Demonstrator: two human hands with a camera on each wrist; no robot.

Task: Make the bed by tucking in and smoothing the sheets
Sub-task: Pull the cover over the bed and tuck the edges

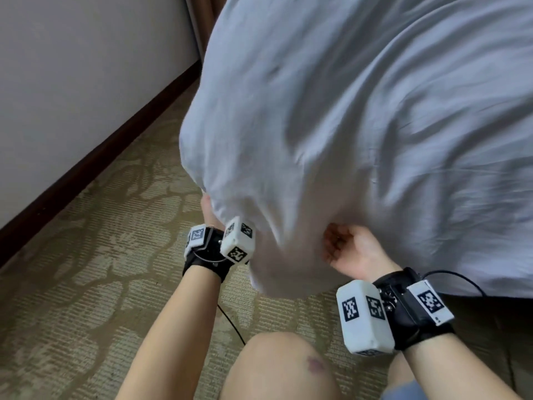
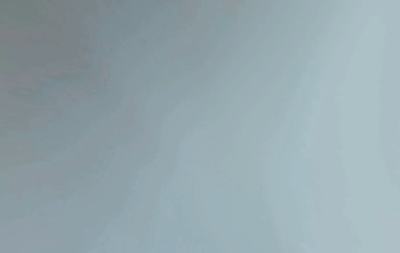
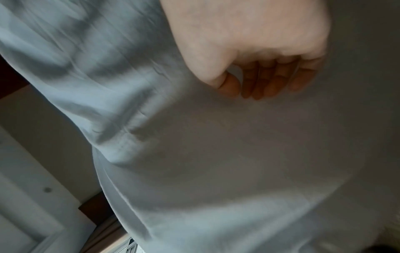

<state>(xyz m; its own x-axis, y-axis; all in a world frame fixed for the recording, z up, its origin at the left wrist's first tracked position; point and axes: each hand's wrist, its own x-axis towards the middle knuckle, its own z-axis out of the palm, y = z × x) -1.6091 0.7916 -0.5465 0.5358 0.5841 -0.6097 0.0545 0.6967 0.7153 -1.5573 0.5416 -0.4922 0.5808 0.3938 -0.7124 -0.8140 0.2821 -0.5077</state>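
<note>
A patterned beige carpet (image 1: 95, 255) is seen on the floor, bordered by a dark wooden skirting (image 1: 95, 157) below a pale wall (image 1: 72, 67).

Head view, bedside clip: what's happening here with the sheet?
A person crouches on the patterned carpet at the bed's corner, working a white sheet. The left hand is mostly hidden under the sheet's hanging corner, so its grip can't be judged. The right hand has its fingers curled against the fabric; whether it grips is unclear through the blur. The sheet is still rumpled and hanging loose.
</note>
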